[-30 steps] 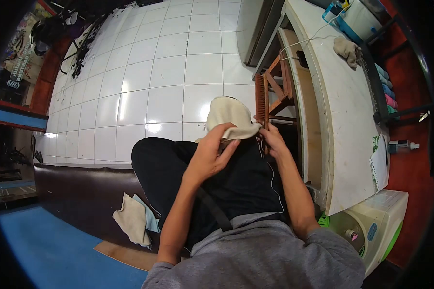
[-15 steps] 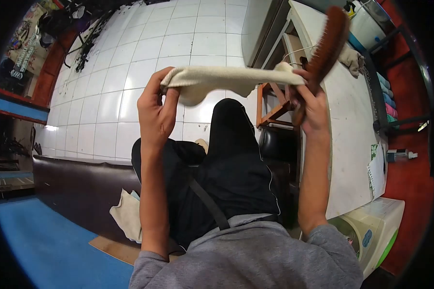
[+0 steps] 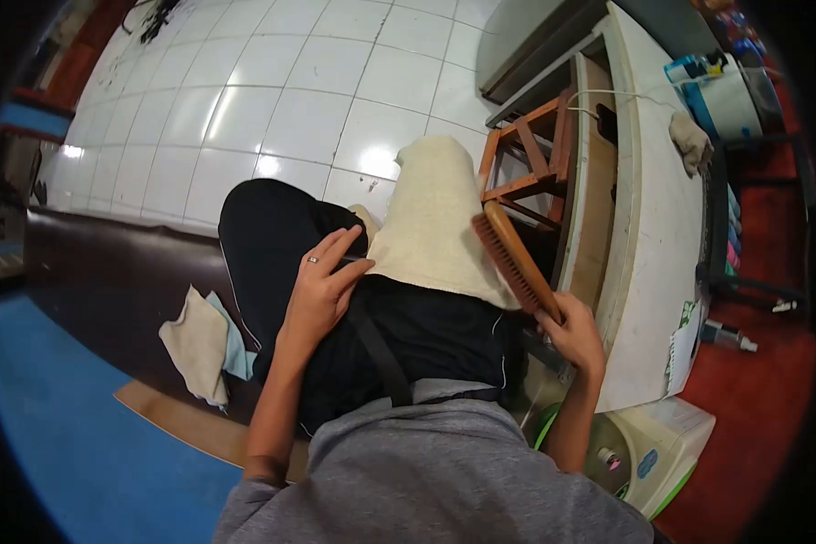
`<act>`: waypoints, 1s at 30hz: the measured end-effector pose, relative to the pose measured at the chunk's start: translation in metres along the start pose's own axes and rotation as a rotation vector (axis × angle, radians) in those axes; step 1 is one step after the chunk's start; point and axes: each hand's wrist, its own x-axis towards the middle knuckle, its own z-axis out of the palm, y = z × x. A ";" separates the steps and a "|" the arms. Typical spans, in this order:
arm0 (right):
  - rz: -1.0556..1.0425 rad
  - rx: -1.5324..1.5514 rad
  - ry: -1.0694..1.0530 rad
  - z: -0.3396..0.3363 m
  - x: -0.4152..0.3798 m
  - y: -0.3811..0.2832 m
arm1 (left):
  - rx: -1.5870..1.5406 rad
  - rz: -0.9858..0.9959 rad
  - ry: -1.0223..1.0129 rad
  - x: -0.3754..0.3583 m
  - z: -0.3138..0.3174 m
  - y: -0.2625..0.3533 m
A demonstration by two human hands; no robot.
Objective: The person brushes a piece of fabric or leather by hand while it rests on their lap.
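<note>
A cream cloth (image 3: 435, 218) lies spread over my right thigh and knee, its near edge running across the black trousers. My left hand (image 3: 322, 286), with a ring on one finger, rests over my lap at the cloth's left near corner. Its fingers are apart, the tips right at the cloth's edge. In my right hand (image 3: 573, 337) is a wooden brush (image 3: 519, 254), gripped by its handle end. The brush slants up and left, its brown bristles facing the right side of the cloth.
Beside my left leg, a beige cloth (image 3: 195, 340) and a pale blue one (image 3: 231, 335) lie on the dark bench (image 3: 109, 263). To my right stands a long white table (image 3: 648, 272) with a crumpled rag (image 3: 691, 143) on it. A wooden stool (image 3: 530, 150) stands ahead.
The cloth, held stretched up between both hands before, now lies on my right thigh. My left hand has let go of it. Both hands came down, the right still holding the brush.
</note>
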 end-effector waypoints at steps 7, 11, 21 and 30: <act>-0.050 0.218 -0.192 -0.011 0.027 -0.089 | -0.039 0.034 -0.222 -0.011 0.016 0.033; -0.223 -0.019 -0.718 -0.006 0.073 -0.089 | -0.185 0.008 -0.313 -0.023 0.046 0.044; -0.302 -0.359 0.130 0.006 0.149 -0.105 | -0.092 0.001 -0.257 -0.031 0.047 0.037; -0.408 -0.471 -0.507 0.020 0.161 -0.109 | -0.161 -0.070 -0.362 -0.025 0.042 0.035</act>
